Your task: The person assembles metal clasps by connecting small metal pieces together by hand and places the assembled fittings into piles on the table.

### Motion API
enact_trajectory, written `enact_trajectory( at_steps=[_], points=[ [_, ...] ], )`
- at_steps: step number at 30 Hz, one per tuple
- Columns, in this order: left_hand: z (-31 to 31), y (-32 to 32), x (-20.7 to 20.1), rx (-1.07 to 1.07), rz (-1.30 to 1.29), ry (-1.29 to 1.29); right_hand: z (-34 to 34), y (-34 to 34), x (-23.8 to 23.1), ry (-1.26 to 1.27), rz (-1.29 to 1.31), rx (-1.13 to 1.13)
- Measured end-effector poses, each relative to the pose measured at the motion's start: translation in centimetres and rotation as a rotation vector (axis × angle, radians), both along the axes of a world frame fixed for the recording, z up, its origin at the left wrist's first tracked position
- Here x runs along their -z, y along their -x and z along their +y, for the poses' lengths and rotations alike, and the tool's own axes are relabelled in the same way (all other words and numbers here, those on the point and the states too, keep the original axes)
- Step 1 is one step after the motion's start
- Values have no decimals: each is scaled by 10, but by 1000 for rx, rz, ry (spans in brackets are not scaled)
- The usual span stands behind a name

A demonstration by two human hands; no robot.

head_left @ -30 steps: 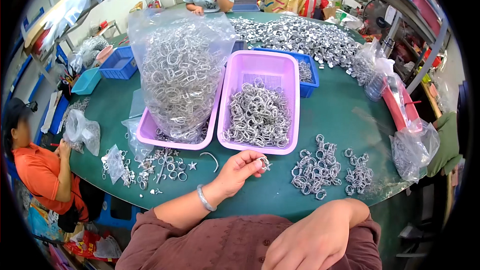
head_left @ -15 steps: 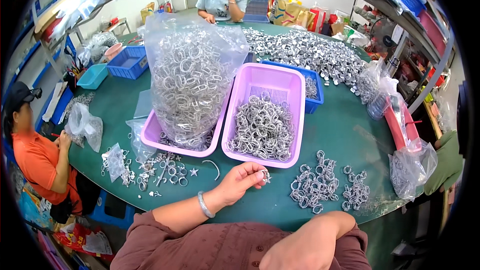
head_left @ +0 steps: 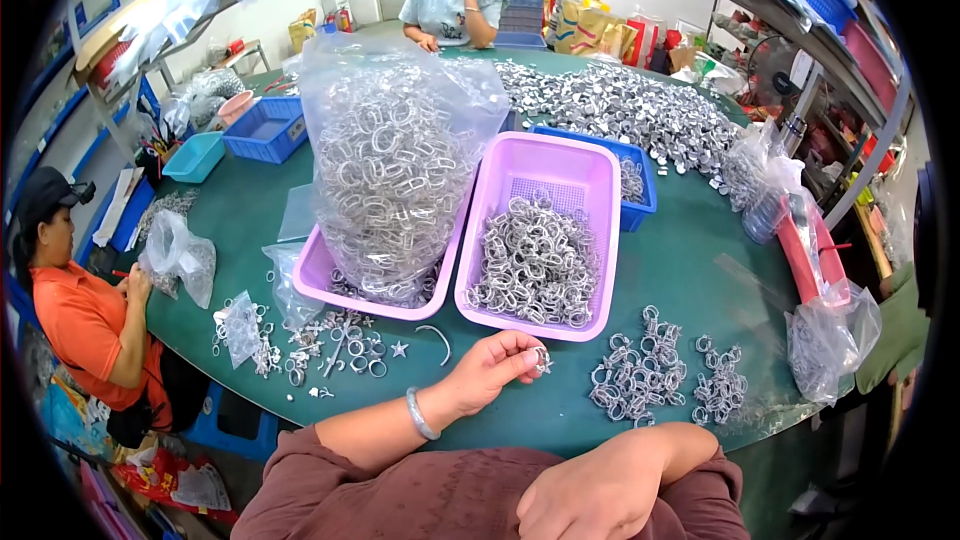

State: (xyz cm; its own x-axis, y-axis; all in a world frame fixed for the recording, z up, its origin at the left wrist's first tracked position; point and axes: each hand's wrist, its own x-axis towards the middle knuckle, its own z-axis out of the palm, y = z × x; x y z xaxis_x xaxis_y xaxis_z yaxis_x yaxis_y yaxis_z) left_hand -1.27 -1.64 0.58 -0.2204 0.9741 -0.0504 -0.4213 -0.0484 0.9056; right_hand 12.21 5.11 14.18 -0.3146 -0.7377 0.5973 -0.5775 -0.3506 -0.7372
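Note:
My left hand [head_left: 492,370], with a bangle on the wrist, pinches a small silver-coloured metal ring [head_left: 543,360] between thumb and fingers. It is just in front of a pink basket [head_left: 467,312] that holds a heap of similar rings [head_left: 540,265]. My right hand [head_left: 600,485] lies low against my brown shirt, back upward; its fingertips run out of the picture. On the table to the right are a larger pile of rings [head_left: 640,370] and a smaller pile [head_left: 720,380].
A tall clear bag of rings [head_left: 385,170] stands in a second pink basket [head_left: 375,310]. Loose metal pieces [head_left: 345,345] and a star lie at left. A broad heap of metal parts [head_left: 640,105] covers the far table. Co-workers sit at left [head_left: 85,320] and far side [head_left: 455,10].
The view has shifted slightly, so the scene sits a little lower and to the right. My right hand has come up slightly more into view. My left hand keeps its pinch on the ring.

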Motion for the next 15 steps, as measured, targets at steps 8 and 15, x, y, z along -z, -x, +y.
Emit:
enact_trajectory(
  at_steps=[8, 15],
  points=[
    [-2, -1, 2, 13, 31, 9, -3, 4, 1, 31, -36, 39],
    [-1, -1, 4, 30, 34, 11, -2, 3, 0, 31, -25, 58]
  ],
)
